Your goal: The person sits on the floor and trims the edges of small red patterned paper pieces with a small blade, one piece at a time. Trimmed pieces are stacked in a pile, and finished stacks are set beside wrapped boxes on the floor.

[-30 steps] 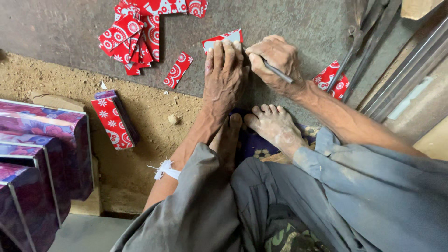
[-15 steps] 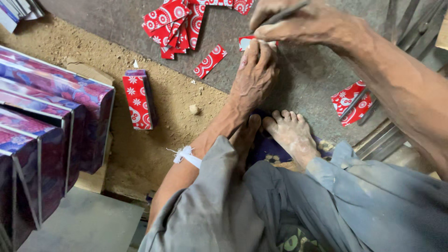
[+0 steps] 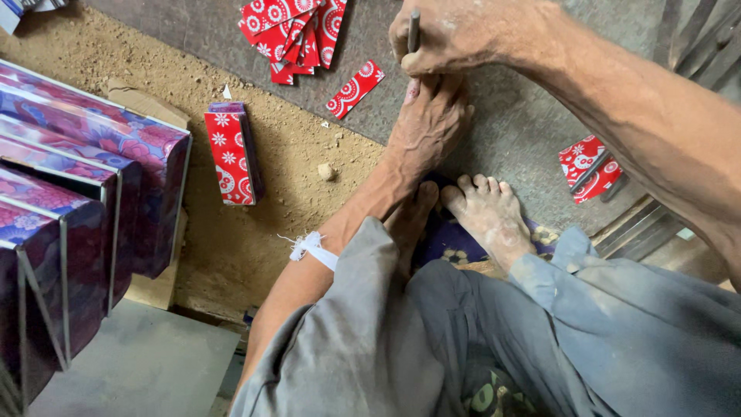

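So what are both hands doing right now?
Left hand: flat, fingers spread, pressing down on the grey mat.
Right hand: closed around a thin grey metal tool.

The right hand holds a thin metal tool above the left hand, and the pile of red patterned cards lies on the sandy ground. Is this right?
Not quite. In the head view the right hand holds the tool above the left hand, but the red cards lie on the grey slab, not on sand.

Thin grey metal tool (image 3: 414,31), upright, gripped in closed right hand (image 3: 455,37). Left hand (image 3: 429,117) pressed flat on grey mat (image 3: 509,154), directly beneath; whatever it covers is hidden
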